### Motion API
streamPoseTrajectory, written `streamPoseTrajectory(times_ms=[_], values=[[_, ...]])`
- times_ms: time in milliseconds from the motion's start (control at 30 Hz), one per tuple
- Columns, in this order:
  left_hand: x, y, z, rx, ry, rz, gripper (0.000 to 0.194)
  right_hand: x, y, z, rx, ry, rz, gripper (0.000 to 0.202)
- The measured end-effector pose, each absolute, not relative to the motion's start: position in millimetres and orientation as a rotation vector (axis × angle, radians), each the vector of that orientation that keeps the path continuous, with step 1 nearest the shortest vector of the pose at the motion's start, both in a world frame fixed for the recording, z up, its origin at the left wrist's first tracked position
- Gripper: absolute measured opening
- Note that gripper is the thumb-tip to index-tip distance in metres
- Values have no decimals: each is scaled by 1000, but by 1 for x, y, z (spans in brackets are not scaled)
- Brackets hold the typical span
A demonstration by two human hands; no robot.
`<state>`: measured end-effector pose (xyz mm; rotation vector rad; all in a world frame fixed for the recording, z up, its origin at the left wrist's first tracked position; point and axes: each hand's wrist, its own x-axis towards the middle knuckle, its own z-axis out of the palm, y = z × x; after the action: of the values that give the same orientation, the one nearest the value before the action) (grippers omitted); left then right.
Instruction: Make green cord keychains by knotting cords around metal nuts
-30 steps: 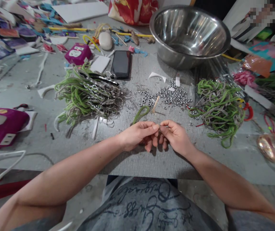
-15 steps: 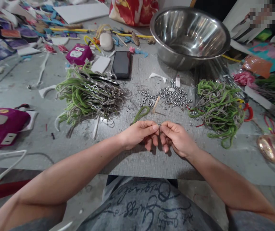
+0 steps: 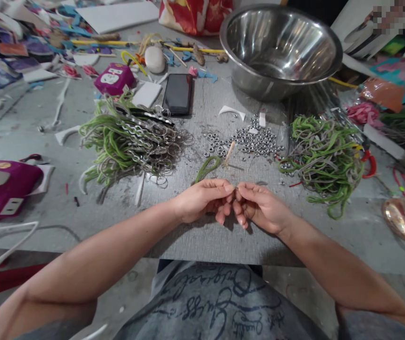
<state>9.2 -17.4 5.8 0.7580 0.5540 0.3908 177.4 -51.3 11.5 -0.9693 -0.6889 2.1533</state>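
Observation:
My left hand (image 3: 211,198) and my right hand (image 3: 259,203) meet fingertip to fingertip above the table's near side. Each pinches thumb against forefinger, and what sits between the tips is too small and dark to name. A green cord loop (image 3: 207,168) lies just beyond my left hand, its lower end hidden behind that hand. Past the fingers, a thin wooden stick (image 3: 230,153) points up beside a spread of small shiny metal nuts or beads (image 3: 259,141). Bundled green and grey cords with metal pieces (image 3: 131,141) lie to the left, and a tangle of similar cords (image 3: 324,160) to the right.
A large steel bowl (image 3: 280,52) stands at the back right. Behind the left bundle are a black phone (image 3: 178,94) and a purple box-shaped device (image 3: 114,79); another purple device (image 3: 11,189) sits far left. A blade (image 3: 395,151) and scissors with red handles (image 3: 369,164) lie at right.
Both hands stay pinched together at nearly the same spot; the right fingers have shifted slightly. The whole view has moved a little. Things on the table look unmoved.

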Motion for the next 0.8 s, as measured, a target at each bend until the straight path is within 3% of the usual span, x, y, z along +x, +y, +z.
streamPoseTrajectory(times_ms=[633, 800], values=[[9, -19, 7, 733, 505, 397, 38, 174, -54, 10, -936, -747, 2122, 32], [10, -18, 8, 858, 615, 462, 31, 178, -48, 7, -1042, -791, 2041, 30]])
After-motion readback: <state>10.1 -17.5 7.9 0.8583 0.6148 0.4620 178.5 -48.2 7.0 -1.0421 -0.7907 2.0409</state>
